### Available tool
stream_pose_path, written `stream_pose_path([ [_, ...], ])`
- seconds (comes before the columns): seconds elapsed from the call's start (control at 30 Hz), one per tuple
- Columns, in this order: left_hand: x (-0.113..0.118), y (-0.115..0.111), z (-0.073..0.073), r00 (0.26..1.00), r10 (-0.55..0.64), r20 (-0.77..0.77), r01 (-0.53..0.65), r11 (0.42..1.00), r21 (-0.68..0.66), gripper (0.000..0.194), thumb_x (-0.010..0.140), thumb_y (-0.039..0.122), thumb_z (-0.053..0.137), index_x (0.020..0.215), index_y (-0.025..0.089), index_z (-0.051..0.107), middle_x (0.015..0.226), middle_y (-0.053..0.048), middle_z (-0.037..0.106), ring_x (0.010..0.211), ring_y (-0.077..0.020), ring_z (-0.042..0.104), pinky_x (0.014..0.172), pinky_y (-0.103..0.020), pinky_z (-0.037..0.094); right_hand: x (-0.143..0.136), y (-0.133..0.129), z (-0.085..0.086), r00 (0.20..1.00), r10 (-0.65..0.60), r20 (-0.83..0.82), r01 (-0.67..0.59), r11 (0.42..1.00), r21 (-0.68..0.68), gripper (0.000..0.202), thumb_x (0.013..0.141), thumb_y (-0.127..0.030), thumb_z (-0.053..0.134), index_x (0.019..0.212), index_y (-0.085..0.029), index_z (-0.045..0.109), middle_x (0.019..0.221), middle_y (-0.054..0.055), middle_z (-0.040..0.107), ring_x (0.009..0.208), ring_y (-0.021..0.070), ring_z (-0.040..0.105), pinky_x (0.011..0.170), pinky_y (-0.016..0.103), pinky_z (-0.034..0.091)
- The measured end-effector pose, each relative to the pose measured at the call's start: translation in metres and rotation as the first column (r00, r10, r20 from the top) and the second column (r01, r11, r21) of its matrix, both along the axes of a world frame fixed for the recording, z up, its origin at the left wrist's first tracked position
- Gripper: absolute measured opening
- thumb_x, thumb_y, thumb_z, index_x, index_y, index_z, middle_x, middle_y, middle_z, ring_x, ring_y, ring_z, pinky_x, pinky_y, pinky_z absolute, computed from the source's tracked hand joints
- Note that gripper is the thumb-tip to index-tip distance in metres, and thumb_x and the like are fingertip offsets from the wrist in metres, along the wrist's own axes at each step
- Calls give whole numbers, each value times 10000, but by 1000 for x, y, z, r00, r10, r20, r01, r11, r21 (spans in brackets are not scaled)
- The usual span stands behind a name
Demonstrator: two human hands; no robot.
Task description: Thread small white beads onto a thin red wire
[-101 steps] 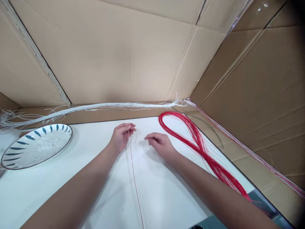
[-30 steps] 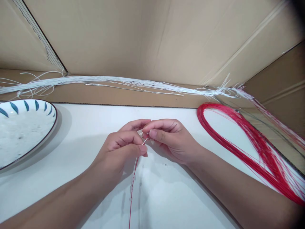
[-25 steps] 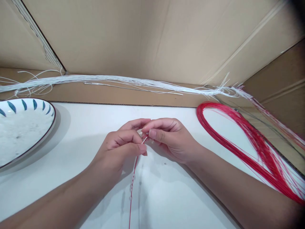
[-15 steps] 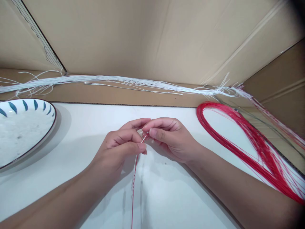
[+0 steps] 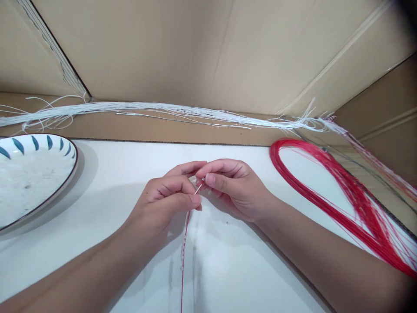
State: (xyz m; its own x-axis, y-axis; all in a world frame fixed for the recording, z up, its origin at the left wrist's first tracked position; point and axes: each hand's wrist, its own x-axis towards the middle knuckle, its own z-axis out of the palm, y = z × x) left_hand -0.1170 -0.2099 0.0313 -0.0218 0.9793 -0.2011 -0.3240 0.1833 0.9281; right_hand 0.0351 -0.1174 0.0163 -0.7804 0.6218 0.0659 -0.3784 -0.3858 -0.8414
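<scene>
My left hand (image 5: pixel 172 195) pinches a thin red cord (image 5: pixel 182 287) between thumb and forefinger, and the cord hangs down toward me. Several small clear beads (image 5: pixel 183 252) are strung on it below the fingers. A short white end of cord (image 5: pixel 198 189) sticks out of that pinch toward the other hand. My right hand (image 5: pixel 233 187) is closed, with a tiny clear bead (image 5: pixel 203 178) at the tips of its thumb and forefinger. Bead and white end are very close; I cannot tell whether one is inside the other.
On the left stands a white plate (image 5: pixel 75 163) with blue leaf marks, holding many clear beads. A bundle of red cords (image 5: pixel 293 178) lies looped at the right. White cords (image 5: pixel 156 106) and a thin needle (image 5: pixel 130 114) lie along the cardboard wall. A loose bead (image 5: pixel 227 223) rests on the table.
My right thumb and forefinger have shifted slightly, and the small bead at their tips shows more plainly. The left hand keeps its pinch on the cord.
</scene>
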Motion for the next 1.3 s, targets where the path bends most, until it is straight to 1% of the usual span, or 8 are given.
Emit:
stream_pose_path([
  [0.23,2,2,-1,1000,13,1,-13,1000,1,205,750,201,719,548,236,712,1396,4,641,1248,-307,533,1100,-447,365,0,0,-1,1000,-1,-12,1,1000,9,42,833,-232,849,848,-197,833,851,31,746,739,130,662,661,290,565],
  [0.4,1,-1,0,1000,4,11,-4,1000,0,213,750,179,707,546,237,718,1389,7,643,1231,-296,549,1086,-437,400,1,-1,1,1000,-5,21,5,1000,12,90,817,-266,869,842,-192,826,838,28,738,737,131,657,671,300,565],
  [0.63,0,0,1,1000,18,6,-18,1000,-9,221,746,195,715,530,241,707,1359,-3,664,1291,-320,510,1108,-444,380,2,0,0,1000,-10,23,10,1000,11,73,818,-252,868,849,-199,828,829,24,737,736,129,661,686,303,566],
  [0.87,1,1,1,1000,21,4,-21,1000,3,214,740,184,708,536,245,715,1345,-1,666,1275,-319,515,1116,-457,364,2,0,0,998,-12,54,11,1000,16,93,815,-280,869,852,-209,822,826,29,752,736,147,667,686,325,578],
  [1.0,1,2,1,1000,19,9,-18,1000,-5,209,736,186,714,537,247,716,1355,12,662,1259,-311,525,1119,-455,356,2,0,0,999,-13,43,12,1000,12,88,813,-267,870,847,-204,820,815,26,757,724,142,678,682,317,576],
  [1.13,1,2,1,1000,10,18,-10,1000,-5,207,741,185,716,543,246,722,1377,20,655,1221,-298,555,1099,-450,376,2,0,0,999,-20,50,19,1000,5,100,804,-276,878,840,-207,815,804,25,767,727,150,686,678,325,575],
  [1.3,2,1,1,1000,21,-2,-21,1000,-7,207,735,185,712,536,241,710,1375,7,664,1232,-307,557,1084,-446,404,3,-1,-1,998,-25,64,24,1000,1,119,799,-281,881,849,-201,809,810,32,770,757,153,696,719,338,577],
])
